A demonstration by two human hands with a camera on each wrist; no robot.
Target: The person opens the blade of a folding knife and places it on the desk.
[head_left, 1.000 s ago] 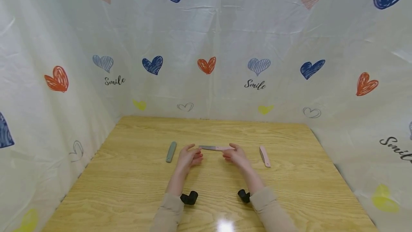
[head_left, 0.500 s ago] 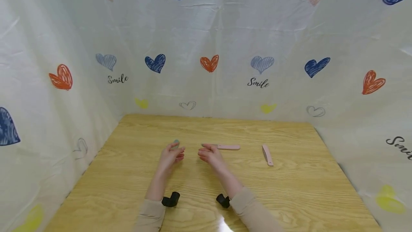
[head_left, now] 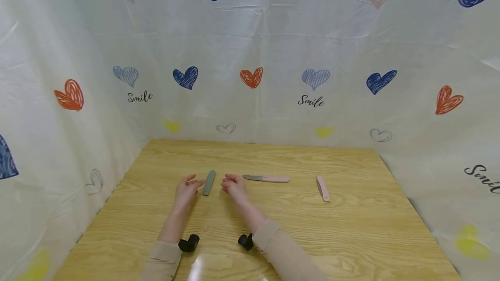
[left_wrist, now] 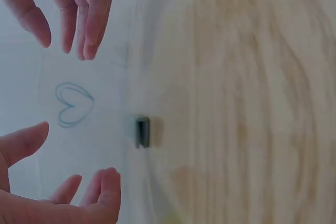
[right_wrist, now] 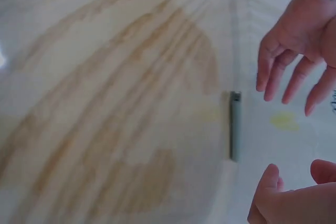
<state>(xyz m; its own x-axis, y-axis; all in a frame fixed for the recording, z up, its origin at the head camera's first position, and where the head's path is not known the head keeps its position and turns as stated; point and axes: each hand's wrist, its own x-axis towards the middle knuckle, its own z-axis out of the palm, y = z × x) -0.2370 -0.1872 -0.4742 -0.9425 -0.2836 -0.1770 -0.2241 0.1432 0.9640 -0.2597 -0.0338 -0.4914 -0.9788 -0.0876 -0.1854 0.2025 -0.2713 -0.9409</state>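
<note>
A folded green pocket knife [head_left: 208, 183] lies on the table between my two hands; the left wrist view shows the knife [left_wrist: 143, 131] end-on. Just to its left is my left hand [head_left: 186, 192], fingers loosely spread and one fingertip close by the knife. On the other side my right hand [head_left: 236, 189] hovers with relaxed fingers, holding nothing. Right of that hand lies an unfolded folding knife [head_left: 265, 179] with a pink handle and its grey blade pointing left. The right wrist view has both my left hand [right_wrist: 296, 51] and right hand [right_wrist: 294, 198] around the green knife.
Farther right on the wooden table [head_left: 351, 229] lies a folded pink pocket knife [head_left: 323, 189]. A white curtain [head_left: 273, 47] printed with hearts hangs behind the table and along both sides.
Both hands have moved left, from about the unfolded pink knife to either side of the green one. The knives appear to lie where they were.
</note>
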